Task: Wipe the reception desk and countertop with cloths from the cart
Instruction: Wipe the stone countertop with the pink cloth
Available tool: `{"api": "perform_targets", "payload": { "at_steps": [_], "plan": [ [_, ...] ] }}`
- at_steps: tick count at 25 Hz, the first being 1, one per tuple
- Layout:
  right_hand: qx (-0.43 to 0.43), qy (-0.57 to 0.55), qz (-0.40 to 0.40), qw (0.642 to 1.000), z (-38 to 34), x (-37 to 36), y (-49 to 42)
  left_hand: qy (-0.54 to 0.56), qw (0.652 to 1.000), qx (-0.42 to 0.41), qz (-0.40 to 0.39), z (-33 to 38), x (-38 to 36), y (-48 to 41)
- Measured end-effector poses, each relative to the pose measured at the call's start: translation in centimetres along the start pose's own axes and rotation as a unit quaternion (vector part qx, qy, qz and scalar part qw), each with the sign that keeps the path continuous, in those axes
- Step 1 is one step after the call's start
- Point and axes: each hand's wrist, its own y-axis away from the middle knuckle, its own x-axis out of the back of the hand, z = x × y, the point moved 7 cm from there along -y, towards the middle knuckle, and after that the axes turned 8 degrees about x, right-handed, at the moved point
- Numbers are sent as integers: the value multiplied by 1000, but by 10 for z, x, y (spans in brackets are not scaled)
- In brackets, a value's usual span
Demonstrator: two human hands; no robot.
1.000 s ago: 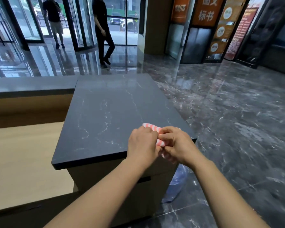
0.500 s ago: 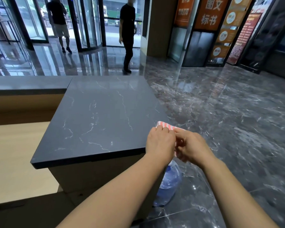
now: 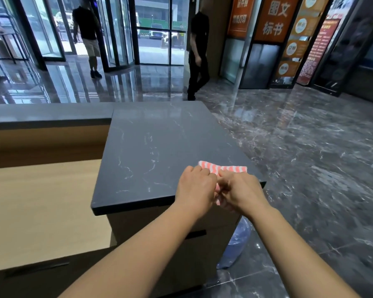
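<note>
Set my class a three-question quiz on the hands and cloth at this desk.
1. True or false: the striped cloth rests partly on the dark countertop, near its right edge.
2. The left hand and right hand are: A flat on the countertop; B gripping the cloth; C hanging idle.
3. What blue thing is on the floor beside the desk?
Key: 1 true; 2 B; 3 a large water bottle.
</note>
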Motion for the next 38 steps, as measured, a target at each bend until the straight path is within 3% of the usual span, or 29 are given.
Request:
{"api": "perform_targets", "payload": {
  "at_steps": [7,18,27,38],
  "plan": [
    [37,-2,-9,999,-117,-17,-10,-15,1000,24,2,-99,25,62],
    [116,-15,71,991,-245,-38,-22,-60,994,86,18,-198,57,128],
    [125,-64,52,989,-201,-32,-17,-76,995,63,15,-168,44,104],
    [64,-55,47,995,-55,-6,1,-14,999,-1,33,-41,11,24]
  ]
}}
